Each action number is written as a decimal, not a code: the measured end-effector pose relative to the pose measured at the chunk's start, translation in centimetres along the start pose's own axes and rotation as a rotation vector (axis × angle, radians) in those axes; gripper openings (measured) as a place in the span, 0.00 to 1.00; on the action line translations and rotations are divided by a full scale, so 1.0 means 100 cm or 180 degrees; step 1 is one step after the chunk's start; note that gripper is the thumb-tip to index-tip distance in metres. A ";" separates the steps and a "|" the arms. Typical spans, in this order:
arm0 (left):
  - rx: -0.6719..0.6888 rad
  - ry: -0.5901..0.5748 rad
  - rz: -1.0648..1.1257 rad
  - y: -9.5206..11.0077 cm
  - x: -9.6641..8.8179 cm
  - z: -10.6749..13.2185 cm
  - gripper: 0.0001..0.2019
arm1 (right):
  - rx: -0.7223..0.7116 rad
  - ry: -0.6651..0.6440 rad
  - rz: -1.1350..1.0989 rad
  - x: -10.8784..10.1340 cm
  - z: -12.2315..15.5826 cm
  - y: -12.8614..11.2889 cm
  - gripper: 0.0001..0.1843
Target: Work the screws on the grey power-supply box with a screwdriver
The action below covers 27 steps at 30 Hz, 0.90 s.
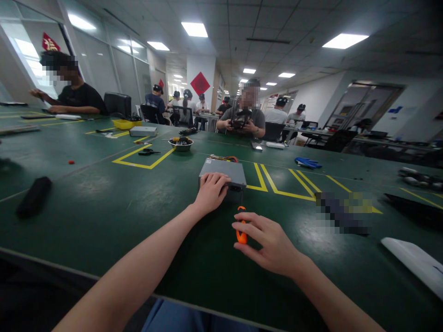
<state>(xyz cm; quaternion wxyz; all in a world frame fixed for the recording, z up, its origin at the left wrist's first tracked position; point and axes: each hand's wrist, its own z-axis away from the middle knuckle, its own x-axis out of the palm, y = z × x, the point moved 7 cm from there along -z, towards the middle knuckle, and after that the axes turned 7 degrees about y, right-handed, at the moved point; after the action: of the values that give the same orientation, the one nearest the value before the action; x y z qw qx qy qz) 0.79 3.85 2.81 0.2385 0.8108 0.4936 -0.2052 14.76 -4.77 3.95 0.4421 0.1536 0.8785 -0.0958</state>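
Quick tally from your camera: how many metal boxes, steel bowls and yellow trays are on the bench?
Grey metal boxes: 2
Steel bowl: 1
Yellow tray: 1
Total: 4

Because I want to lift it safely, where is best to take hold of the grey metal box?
Probably grip the grey metal box by its left and right sides, coming from above: it lies flat and square-edged, with wires at its far end.
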 end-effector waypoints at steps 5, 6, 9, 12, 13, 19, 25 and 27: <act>-0.0019 -0.0013 -0.0016 -0.001 0.001 0.000 0.12 | 0.0221 0.0366 -0.0206 -0.004 0.002 0.008 0.12; -0.0019 -0.0011 -0.0014 -0.001 0.001 0.000 0.12 | 0.0219 0.0365 -0.0181 -0.004 0.002 0.008 0.13; -0.0013 -0.0003 -0.0011 -0.001 0.001 0.000 0.12 | 0.0155 0.0245 0.0078 -0.003 0.001 0.005 0.17; -0.0010 0.0005 -0.0028 -0.001 0.001 0.000 0.12 | 0.0123 0.0182 0.0228 -0.001 -0.001 0.003 0.18; -0.0007 0.0003 -0.0032 0.000 0.001 0.000 0.12 | 0.0134 0.0206 0.0199 0.000 0.000 0.004 0.17; -0.0012 -0.0019 -0.0047 0.000 0.001 0.000 0.12 | 0.0384 0.0408 -0.0247 -0.005 0.002 0.012 0.18; -0.0022 -0.0003 -0.0050 0.000 0.001 -0.001 0.11 | 0.0155 -0.0076 -0.0142 -0.002 0.001 0.004 0.19; -0.0015 -0.0002 -0.0045 -0.001 0.002 0.000 0.11 | 0.0118 0.0027 -0.0112 -0.003 0.002 0.005 0.16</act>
<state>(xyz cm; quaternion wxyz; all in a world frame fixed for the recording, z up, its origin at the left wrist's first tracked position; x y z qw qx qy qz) 0.81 4.02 2.73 0.2391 0.8067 0.4997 -0.2059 15.21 -4.43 4.08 0.4337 0.1466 0.8810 -0.1192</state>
